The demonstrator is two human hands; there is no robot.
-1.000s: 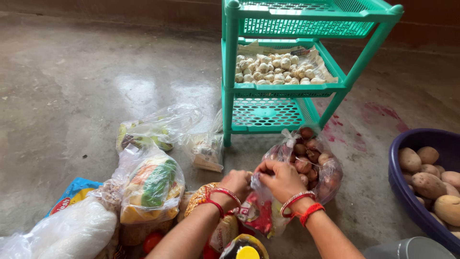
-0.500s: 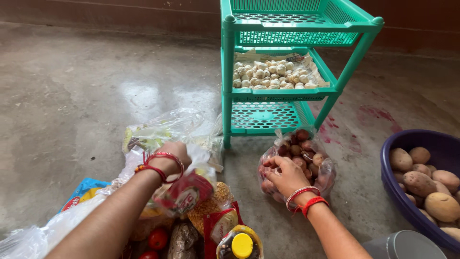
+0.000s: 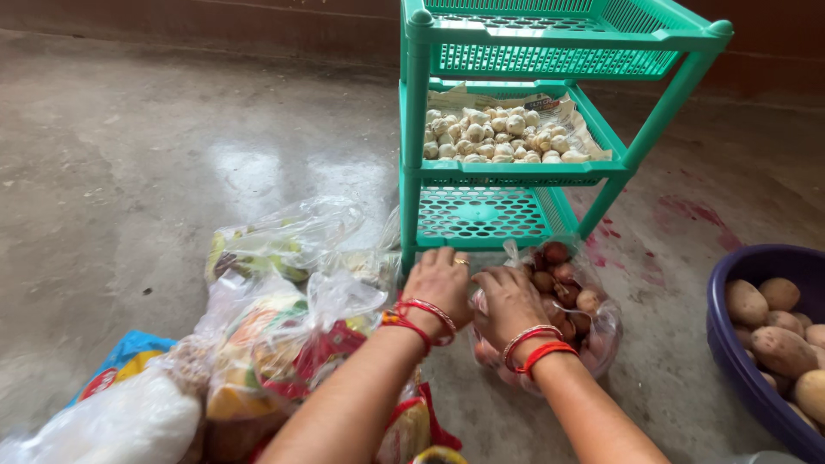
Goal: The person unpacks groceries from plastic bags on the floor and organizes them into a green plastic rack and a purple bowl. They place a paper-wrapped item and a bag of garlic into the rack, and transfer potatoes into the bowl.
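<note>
Concrete floor [image 3: 155, 172] — bags [image 3: 284, 245], rack [image 3: 516, 163], tub [image 3: 756, 344].

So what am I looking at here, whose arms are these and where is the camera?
The camera sits on a person's head and looks down, so the two arms are their own. The left hand and right hand both rest on a clear plastic bag of small reddish onions on the concrete floor. Just behind it stands a green plastic rack with pale bulbs, probably garlic, on its middle shelf. To the left lie more grocery bags; to the right, a purple tub of potatoes.
</note>
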